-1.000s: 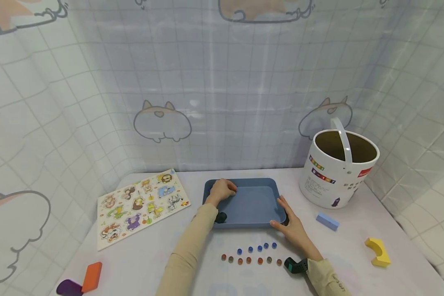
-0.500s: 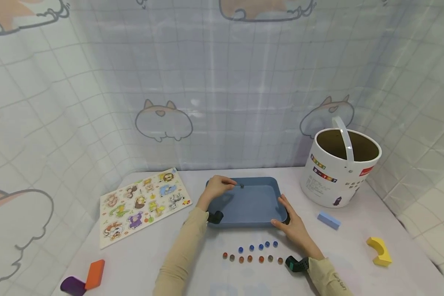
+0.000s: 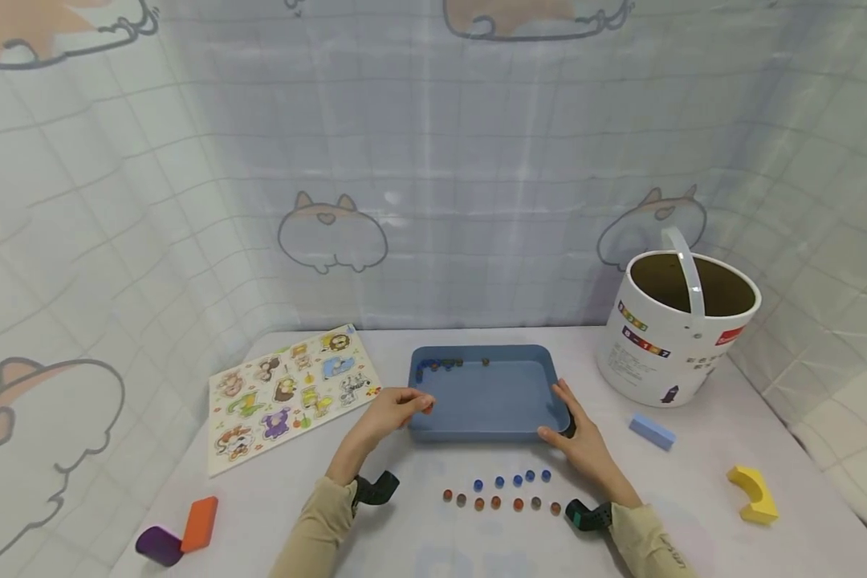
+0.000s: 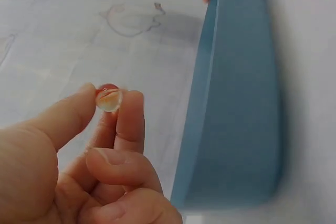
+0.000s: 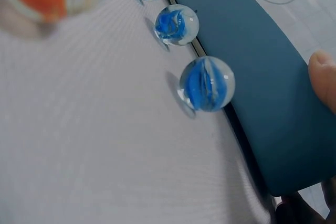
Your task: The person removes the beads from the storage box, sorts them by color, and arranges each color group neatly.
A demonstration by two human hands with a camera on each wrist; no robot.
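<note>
Between the thumb and fingertips of my left hand (image 3: 393, 413) is a clear marble with a red-orange swirl (image 4: 109, 98), held up at the left wall of the blue tray (image 3: 491, 401). My right hand (image 3: 581, 445) holds the tray's front right corner, its thumb (image 5: 323, 74) against the wall. Inside the tray, blue and brownish marbles (image 3: 436, 365) cluster in the back left corner, and a lone marble (image 3: 486, 362) lies farther right along the back. On the table before the tray, a row of blue marbles (image 3: 518, 480) lies behind a row of orange and greyish marbles (image 3: 497, 502).
An animal puzzle board (image 3: 292, 397) lies to the left. At the right stand a white bucket (image 3: 665, 353), a blue block (image 3: 652, 432) and a yellow arch block (image 3: 754, 494). An orange block (image 3: 200, 523) and a purple cylinder (image 3: 159, 546) lie front left.
My left hand has drawn back from the tray's back left toward me and out over its left edge, uncovering the marbles there. My right hand stays at the corner.
</note>
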